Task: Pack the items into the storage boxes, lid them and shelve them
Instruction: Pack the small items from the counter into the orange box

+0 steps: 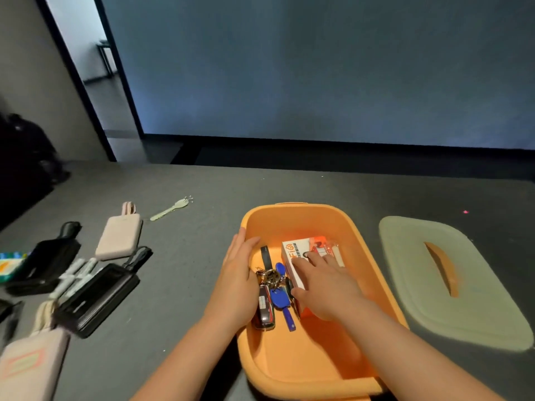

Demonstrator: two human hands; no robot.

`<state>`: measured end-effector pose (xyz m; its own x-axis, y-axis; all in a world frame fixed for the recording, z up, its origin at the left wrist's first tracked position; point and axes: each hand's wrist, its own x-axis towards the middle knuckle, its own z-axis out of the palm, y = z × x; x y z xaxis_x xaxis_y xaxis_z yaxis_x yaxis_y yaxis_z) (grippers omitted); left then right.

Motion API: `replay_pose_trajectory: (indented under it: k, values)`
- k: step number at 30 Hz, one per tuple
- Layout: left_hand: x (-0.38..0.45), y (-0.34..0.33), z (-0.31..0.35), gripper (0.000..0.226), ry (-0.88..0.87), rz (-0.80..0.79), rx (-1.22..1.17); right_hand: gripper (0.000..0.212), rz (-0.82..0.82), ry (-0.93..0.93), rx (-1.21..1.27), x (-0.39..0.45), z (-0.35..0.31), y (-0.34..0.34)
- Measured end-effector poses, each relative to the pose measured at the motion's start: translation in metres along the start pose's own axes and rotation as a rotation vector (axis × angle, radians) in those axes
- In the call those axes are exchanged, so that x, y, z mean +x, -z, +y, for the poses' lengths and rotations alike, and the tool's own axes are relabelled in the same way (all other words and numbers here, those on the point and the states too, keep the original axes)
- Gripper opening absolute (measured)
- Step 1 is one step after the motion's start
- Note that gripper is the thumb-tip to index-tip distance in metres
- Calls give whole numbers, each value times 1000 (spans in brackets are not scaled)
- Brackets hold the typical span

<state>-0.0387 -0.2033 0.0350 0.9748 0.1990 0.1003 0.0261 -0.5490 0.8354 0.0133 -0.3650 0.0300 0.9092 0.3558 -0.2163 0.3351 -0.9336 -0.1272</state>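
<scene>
Resting flat-fingered on a glossy rectangular carton (301, 256), the right hand (324, 287) mirrors the relaxed left hand (238, 285) in the smooth orange tub (292, 218).

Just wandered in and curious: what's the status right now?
Both hands in the orange box: left hand by the keys, right hand flat on the small carton. Lid off, beside it. More items left.

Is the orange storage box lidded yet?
No, open. The orange storage box has no cover; its pale green lid lies flat on the table to its right.

Matt orange plastic storage box (295, 224), glossy metal keys (270, 277), matt grey table (202, 186).
</scene>
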Motion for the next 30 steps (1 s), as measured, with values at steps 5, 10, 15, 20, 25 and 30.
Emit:
replay_pose_trajectory:
  k: [5, 10, 15, 20, 25, 30]
  values:
    - [-15, 13, -13, 61, 55, 157, -32, 56, 155, 140, 207, -25, -22, 29]
    - [-29, 20, -25, 61, 123, 362, -105, 42, 117, 381, 276, -80, -50, 46]
    - [-26, 23, -14, 69, 118, 417, -119, 38, 76, 448, 282, -85, -49, 25]
    - [-37, 30, -21, 68, 90, 389, -73, 30, 199, 403, 294, -85, -40, 11]
    - [-44, 43, -38, 52, -118, 151, 223, 24, 106, 469, 238, -66, -23, 15]
    - [-25, 67, -51, 38, -361, -27, 379, 18, 164, 376, 237, -39, 8, 34]
